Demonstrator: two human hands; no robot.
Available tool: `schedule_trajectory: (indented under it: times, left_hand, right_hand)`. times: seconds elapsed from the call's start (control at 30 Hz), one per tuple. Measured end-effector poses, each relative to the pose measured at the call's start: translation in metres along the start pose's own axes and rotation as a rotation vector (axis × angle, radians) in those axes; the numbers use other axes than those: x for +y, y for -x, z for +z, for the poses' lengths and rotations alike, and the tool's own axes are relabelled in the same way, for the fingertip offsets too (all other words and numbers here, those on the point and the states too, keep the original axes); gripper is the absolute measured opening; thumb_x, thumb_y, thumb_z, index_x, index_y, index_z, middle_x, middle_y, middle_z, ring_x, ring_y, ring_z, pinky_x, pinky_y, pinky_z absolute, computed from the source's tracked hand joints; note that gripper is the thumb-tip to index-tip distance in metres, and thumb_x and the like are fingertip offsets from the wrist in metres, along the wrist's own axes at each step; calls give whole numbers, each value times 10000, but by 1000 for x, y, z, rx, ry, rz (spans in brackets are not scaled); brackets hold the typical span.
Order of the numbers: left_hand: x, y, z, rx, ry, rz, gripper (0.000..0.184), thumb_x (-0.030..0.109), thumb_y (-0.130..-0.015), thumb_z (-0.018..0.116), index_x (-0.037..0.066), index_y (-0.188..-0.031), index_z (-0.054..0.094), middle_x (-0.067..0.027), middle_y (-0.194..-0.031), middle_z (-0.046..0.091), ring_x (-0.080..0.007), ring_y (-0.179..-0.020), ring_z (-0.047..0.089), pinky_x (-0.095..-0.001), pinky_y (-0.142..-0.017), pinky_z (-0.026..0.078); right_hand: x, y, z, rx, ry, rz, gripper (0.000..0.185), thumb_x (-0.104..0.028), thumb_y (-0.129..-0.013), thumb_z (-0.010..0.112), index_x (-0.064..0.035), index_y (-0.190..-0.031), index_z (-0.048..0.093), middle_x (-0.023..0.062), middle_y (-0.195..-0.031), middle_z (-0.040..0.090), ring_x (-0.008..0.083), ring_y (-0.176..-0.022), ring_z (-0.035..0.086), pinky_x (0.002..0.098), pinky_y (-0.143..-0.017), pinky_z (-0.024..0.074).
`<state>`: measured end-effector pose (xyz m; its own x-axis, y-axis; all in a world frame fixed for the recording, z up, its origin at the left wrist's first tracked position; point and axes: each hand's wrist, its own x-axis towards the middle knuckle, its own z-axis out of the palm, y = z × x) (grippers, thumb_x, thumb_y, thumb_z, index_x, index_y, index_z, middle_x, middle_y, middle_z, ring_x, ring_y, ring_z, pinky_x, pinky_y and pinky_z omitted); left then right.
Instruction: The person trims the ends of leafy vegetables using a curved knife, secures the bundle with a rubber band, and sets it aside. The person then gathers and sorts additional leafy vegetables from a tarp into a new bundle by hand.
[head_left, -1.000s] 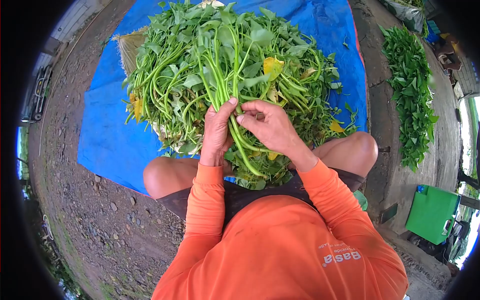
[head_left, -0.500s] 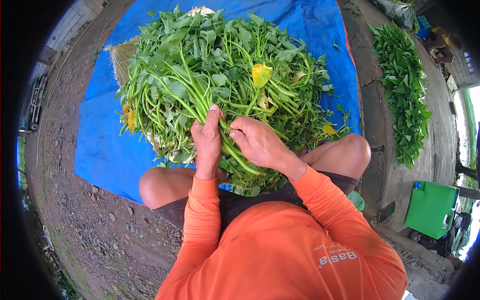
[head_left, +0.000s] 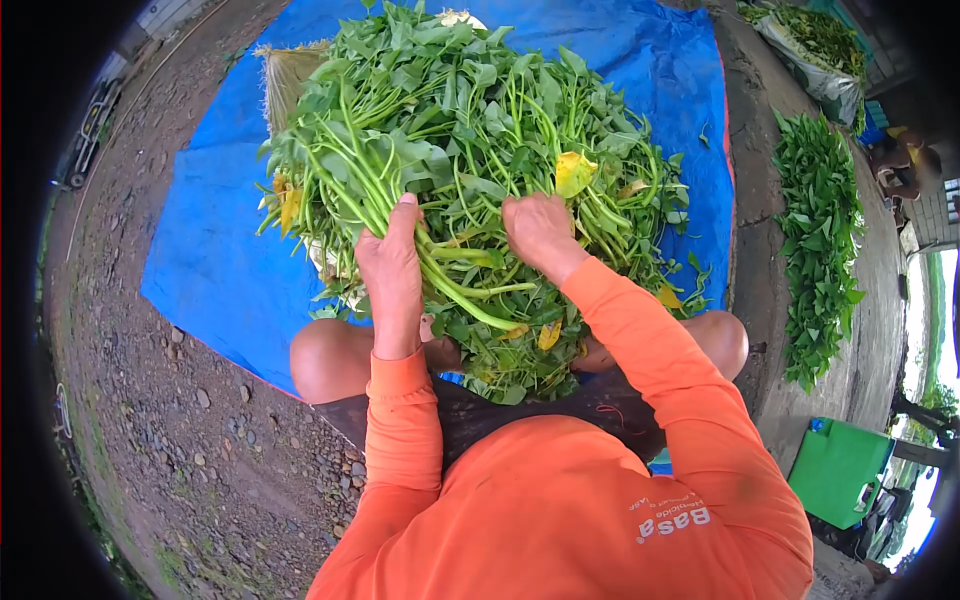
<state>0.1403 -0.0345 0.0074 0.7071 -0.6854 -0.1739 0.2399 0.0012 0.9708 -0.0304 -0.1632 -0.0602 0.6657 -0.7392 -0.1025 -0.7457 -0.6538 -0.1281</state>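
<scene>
Blue tarp (head_left: 225,290): lies under the heap.
Leafy heap (head_left: 470,110): sits on the tarp, beyond the crossed legs.
Stem bunch (head_left: 370,190): at the heap's near left, tips pointing far left.
Left hand (head_left: 392,255): clamped round the stem bunch.
Right hand (head_left: 538,228): fingers curled at the heap, near the yellow leaf (head_left: 574,174); grip unclear.

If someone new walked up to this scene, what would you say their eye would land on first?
Probably the big heap of leafy green stems piled on the bright blue tarp, with one yellow leaf standing out just beyond the right hand. Next, perhaps, the bright orange long-sleeved shirt below it, then the lidded green plastic box at the lower right.
</scene>
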Motion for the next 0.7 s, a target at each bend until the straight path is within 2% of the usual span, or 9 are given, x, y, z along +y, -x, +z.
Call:
schedule_trajectory:
  times: [0.07, 0.1, 0.2, 0.27, 0.3, 0.4, 0.43, 0.53, 0.7]
  left_hand:
    - [0, -4, -6, -15, 29, -28, 231, 283, -1022, 739, 68, -945, 707, 43, -858, 628, -60, -754, 509, -255, -684, 395]
    - [0, -3, -8, -20, 46, -33, 231, 285, -1021, 740, 70, -945, 708, 45, -855, 627, -59, -752, 506, -256, -683, 393]
    - [-3, -4, -14, -25, 41, -80, 232, 297, -1018, 744, 75, -954, 713, 51, -837, 626, -57, -736, 498, -255, -677, 391]
    - [-3, -6, -13, -39, 35, -90, 236, 302, -1017, 745, 75, -958, 713, 52, -830, 626, -57, -726, 496, -254, -672, 389]
    - [-3, -7, -10, -55, 63, -95, 232, 300, -1021, 739, 78, -963, 708, 40, -832, 641, -56, -715, 504, -253, -661, 392]
    - [0, -3, -2, -129, 165, -115, 218, 284, -1028, 731, 78, -962, 705, 18, -835, 665, -57, -695, 534, -250, -631, 418]
    - [8, 3, 2, -165, 226, -135, 198, 265, -1029, 731, 75, -978, 705, -2, -829, 685, -58, -666, 562, -250, -600, 451]
    - [6, 7, 5, -217, 196, -112, 186, 254, -1026, 738, 72, -1005, 709, -5, -821, 692, -58, -640, 568, -247, -573, 463]
    - [9, 13, 6, -286, 191, -133, 185, 244, -1018, 747, 65, -1049, 712, 3, -814, 695, -48, -624, 559, -232, -553, 455]
  right_hand:
    - [3, -4, -9, -95, -28, 7, 125, -91, -911, 633, -11, -929, 726, 211, -1003, 772, 393, -967, 731, 516, -848, 557]
    - [5, -4, -22, -111, -121, 65, 168, -149, -948, 689, 12, -966, 737, 178, -970, 776, 309, -946, 753, 472, -837, 567]
    - [31, 5, -76, -29, -758, 106, 213, -181, -1006, 723, 18, -1080, 739, 113, -975, 764, 193, -958, 740, 394, -833, 573]
    - [53, 16, -100, 75, -1308, 71, 220, -159, -1049, 707, 1, -1201, 713, 66, -1013, 740, 124, -942, 698, 318, -840, 564]
    - [62, 23, -116, 94, -1370, 13, 205, -131, -1077, 670, -19, -1247, 687, 52, -1058, 732, 138, -923, 682, 306, -844, 559]
    - [69, 47, -142, 169, -1608, 145, 264, -131, -1055, 700, 20, -1269, 673, 15, -1027, 701, 134, -936, 667, 303, -810, 560]
    - [71, 58, -147, 183, -1607, 98, 253, -140, -1060, 698, -12, -1276, 674, 1, -1010, 676, 114, -923, 645, 291, -758, 535]
    - [86, 74, -138, 201, -1600, 93, 241, -141, -1072, 679, -46, -1293, 671, 5, -1048, 670, 94, -883, 612, 276, -716, 497]
    - [61, 114, -158, 263, -2021, 231, 260, -224, -1116, 591, -94, -1333, 654, -11, -988, 665, 70, -748, 515, 235, -627, 420]
